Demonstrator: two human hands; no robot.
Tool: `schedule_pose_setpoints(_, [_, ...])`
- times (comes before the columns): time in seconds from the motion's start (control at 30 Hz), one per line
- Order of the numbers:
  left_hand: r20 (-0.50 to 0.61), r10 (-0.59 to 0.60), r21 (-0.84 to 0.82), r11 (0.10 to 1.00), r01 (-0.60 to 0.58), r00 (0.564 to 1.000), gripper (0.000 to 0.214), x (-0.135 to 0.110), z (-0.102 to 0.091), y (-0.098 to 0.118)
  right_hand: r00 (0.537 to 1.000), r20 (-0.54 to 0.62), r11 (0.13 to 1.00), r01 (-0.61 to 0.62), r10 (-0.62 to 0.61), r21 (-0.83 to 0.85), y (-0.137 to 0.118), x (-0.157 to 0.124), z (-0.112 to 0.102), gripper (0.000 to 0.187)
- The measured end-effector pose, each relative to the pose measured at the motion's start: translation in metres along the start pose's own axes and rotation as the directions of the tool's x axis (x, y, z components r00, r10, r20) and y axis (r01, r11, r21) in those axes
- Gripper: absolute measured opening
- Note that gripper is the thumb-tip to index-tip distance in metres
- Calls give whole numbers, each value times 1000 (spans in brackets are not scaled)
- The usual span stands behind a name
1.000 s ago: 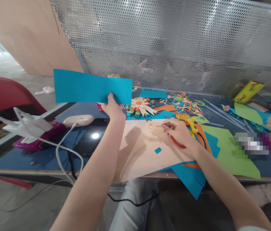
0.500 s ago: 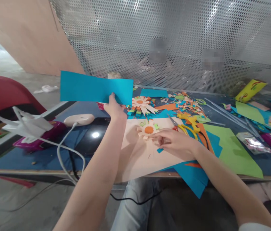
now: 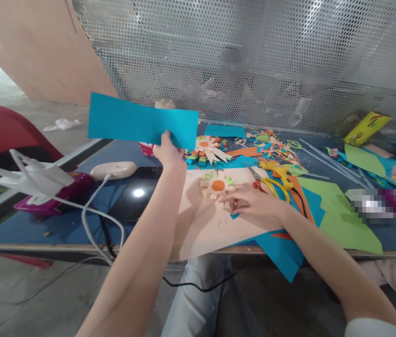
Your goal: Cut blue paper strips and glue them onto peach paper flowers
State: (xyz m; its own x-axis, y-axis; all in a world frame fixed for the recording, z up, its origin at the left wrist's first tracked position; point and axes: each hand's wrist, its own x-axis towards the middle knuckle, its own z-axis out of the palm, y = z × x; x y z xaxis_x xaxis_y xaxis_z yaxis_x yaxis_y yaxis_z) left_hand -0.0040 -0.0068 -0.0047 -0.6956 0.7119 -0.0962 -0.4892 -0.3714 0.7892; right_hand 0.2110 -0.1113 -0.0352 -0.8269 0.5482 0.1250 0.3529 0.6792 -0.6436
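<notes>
My left hand [image 3: 170, 152] grips a rectangular sheet of blue paper [image 3: 131, 121] near its lower right, thumb on the near face, and holds it up above the table's far side. My right hand [image 3: 254, 203] rests on a large pale peach sheet [image 3: 201, 234], its loosely bent fingers apart and a fingertip at the petals of a paper flower [image 3: 218, 186]. That flower has an orange centre and peach and light green petals. Under the right fingers a small blue paper scrap [image 3: 235, 216] shows. Yellow-handled scissors [image 3: 277, 189] lie just beyond this hand.
A yellow glue gun [image 3: 278, 172] lies by the scissors. Behind are a layered paper flower [image 3: 205, 146] and paper shreds [image 3: 271, 147]. Glue sticks [image 3: 331, 161] and green paper [image 3: 348, 215] lie right. A white charger with cables [image 3: 113, 170] and a purple power strip [image 3: 54, 196] stand left.
My left hand and the blue sheet have risen slightly in the view, with the sheet tilted a little more. My right hand stays beside the flower almost unmoved.
</notes>
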Motion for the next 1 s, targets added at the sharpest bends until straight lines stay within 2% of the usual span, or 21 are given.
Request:
schedule_pose_setpoints(0.1, [2, -24, -53, 998, 24, 1000, 19, -4, 1, 1, 1000, 6, 999, -13, 13, -34, -1, 2, 0, 34])
schedule_pose_setpoints(0.23, [-3, -60, -41, 997, 60, 998, 20, -3, 1, 0, 1000, -4, 998, -27, 27, -54, -6, 0, -1, 29])
schedule_pose_setpoints(0.33, [-15, -73, -29, 997, 72, 997, 19, 0, 1, -1, 998, 0, 998, -56, 56, 27, -8, -4, -3, 40])
schedule_pose_setpoints(0.43, [-22, -88, -4, 996, 88, 996, 18, -1, 1, -1, 994, 5, 994, -105, 105, 12, -8, -6, -6, 52])
schedule_pose_setpoints(0.53, [-19, -115, 20, 993, 115, 993, 20, -5, 1, -1, 985, 35, 985, -169, 171, -43, -9, -6, -9, 46])
schedule_pose_setpoints(0.67, [35, -95, 35, 995, 94, 995, 12, -11, 1, -1, 961, 62, 961, -263, 269, -83, -12, -5, -7, 36])
schedule_pose_setpoints(0.77, [53, -81, 37, 996, 79, 995, 9, -13, 2, -1, 963, 38, 960, -264, 268, -89, -16, -6, -2, 31])
schedule_pose_setpoints(0.83, [50, -77, 45, 996, 75, 996, 9, -13, 2, -1, 973, -18, 966, -230, 230, -119, -17, -8, -1, 26])
schedule_pose_setpoints(0.9, [48, -69, 54, 996, 67, 996, 10, -13, 2, -3, 969, -149, 959, -222, 197, -174, -15, -9, -7, 20])
schedule_pose_setpoints(0.93, [53, -68, 63, 996, 65, 996, 10, -14, 3, -4, 950, -242, 947, -248, 197, -206, -11, -10, -14, 18])
schedule_pose_setpoints(1.0, [74, -76, 92, 993, 69, 994, 10, -16, 4, -7, 851, -477, 882, -382, 219, -276, 1, -9, -35, 20])
